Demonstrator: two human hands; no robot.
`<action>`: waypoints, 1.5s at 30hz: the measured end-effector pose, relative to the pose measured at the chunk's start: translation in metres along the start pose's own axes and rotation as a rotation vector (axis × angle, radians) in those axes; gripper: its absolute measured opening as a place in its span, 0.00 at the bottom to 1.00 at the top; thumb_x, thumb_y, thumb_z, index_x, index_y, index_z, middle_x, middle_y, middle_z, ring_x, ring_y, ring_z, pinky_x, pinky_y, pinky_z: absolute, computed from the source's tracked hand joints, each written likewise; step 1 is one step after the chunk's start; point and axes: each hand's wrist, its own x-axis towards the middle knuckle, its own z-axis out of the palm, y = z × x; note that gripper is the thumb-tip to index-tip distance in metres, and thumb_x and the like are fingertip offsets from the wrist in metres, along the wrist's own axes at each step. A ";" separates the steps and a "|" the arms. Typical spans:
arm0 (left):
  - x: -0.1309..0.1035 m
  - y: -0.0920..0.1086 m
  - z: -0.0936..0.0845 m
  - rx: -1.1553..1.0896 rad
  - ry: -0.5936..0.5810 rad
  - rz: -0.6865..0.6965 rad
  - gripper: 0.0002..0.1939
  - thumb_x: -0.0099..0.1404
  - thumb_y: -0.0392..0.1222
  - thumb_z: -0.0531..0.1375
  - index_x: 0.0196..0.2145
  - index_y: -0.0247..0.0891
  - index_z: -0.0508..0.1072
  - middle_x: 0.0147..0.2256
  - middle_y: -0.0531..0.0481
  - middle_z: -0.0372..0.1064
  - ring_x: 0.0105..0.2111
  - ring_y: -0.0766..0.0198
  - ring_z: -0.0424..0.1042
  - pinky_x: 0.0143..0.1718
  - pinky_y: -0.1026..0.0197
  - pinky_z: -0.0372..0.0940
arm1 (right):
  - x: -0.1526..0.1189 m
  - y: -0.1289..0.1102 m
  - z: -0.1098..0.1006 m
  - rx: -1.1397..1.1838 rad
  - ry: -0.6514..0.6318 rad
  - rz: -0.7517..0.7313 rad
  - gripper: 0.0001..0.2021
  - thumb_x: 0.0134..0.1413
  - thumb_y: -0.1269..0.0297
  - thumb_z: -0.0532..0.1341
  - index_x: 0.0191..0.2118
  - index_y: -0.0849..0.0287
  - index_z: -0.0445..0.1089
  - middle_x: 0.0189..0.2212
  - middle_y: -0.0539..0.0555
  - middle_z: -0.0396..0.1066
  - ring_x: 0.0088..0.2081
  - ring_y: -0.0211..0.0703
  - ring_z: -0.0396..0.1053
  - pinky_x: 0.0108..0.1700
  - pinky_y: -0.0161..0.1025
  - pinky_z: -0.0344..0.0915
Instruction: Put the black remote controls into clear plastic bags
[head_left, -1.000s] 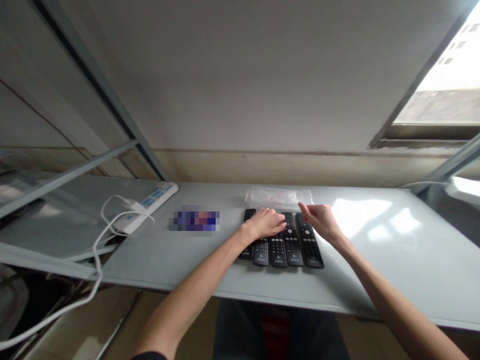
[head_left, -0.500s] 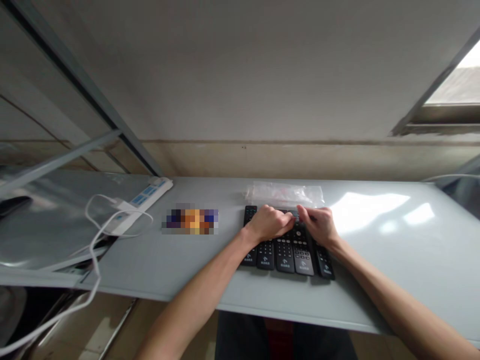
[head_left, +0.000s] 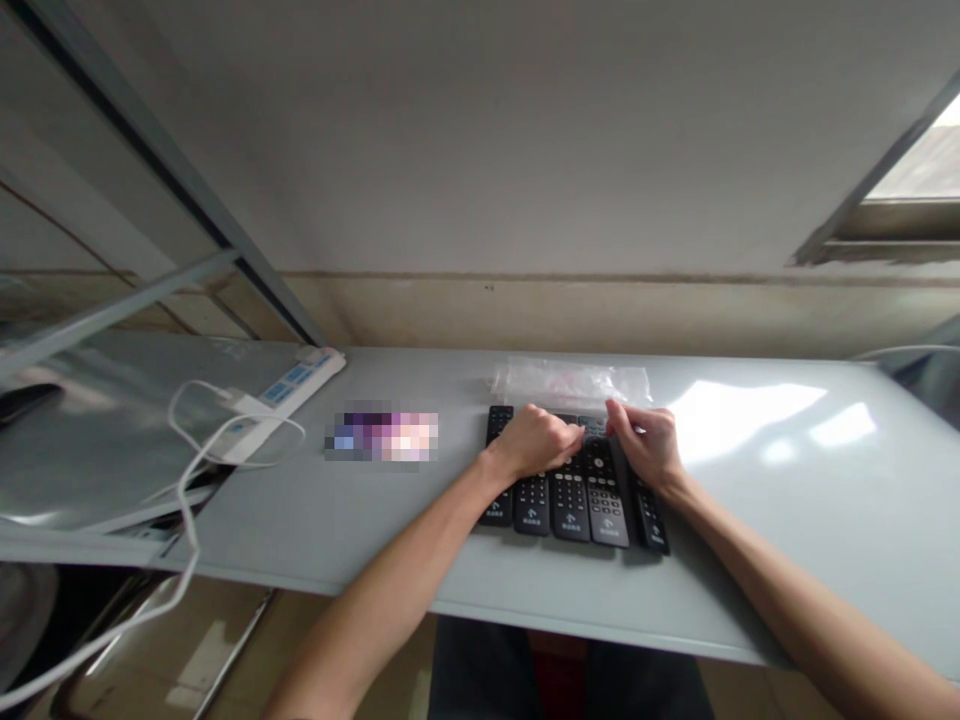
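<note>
Several black remote controls (head_left: pixel 571 513) lie side by side in a row on the grey table, buttons facing up. One remote control (head_left: pixel 608 518) looks paler and shinier than its neighbours. The rightmost remote control (head_left: pixel 652 522) lies slightly tilted, with a gap beside it. My left hand (head_left: pixel 536 440) rests over the upper part of the row, closed, its fingertips at the paler remote's left edge. Just right of that remote's top end, my right hand (head_left: pixel 649 442) is closed with the thumb against the curled fingers. Whatever either hand pinches is hidden or too small to make out.
Behind the remotes lies a clear plastic bag (head_left: pixel 570 382). A blurred-out rectangular item (head_left: pixel 382 437) is on the table to the left. Farther left, a white power strip (head_left: pixel 296 385) holds a plug and a white cable (head_left: pixel 196 520) that hangs over the table edge.
My right hand has moved slightly right and up, widening the space between my hands. More of the paler remote's top shows. My left hand stays nearly where it was.
</note>
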 end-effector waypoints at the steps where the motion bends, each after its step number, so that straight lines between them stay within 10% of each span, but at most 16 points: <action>1: 0.000 -0.001 0.000 0.013 -0.010 0.009 0.22 0.79 0.42 0.50 0.32 0.38 0.78 0.29 0.40 0.79 0.28 0.56 0.78 0.32 0.58 0.60 | 0.000 0.001 0.000 -0.001 -0.010 0.001 0.35 0.70 0.38 0.54 0.15 0.55 0.66 0.11 0.48 0.56 0.16 0.36 0.55 0.23 0.38 0.52; 45: 0.000 -0.004 -0.002 0.135 -0.035 0.026 0.14 0.76 0.36 0.55 0.34 0.36 0.77 0.29 0.47 0.80 0.30 0.60 0.80 0.29 0.62 0.59 | 0.004 -0.001 0.002 -0.044 -0.251 -0.067 0.34 0.73 0.40 0.51 0.17 0.56 0.60 0.16 0.46 0.47 0.21 0.34 0.45 0.25 0.39 0.46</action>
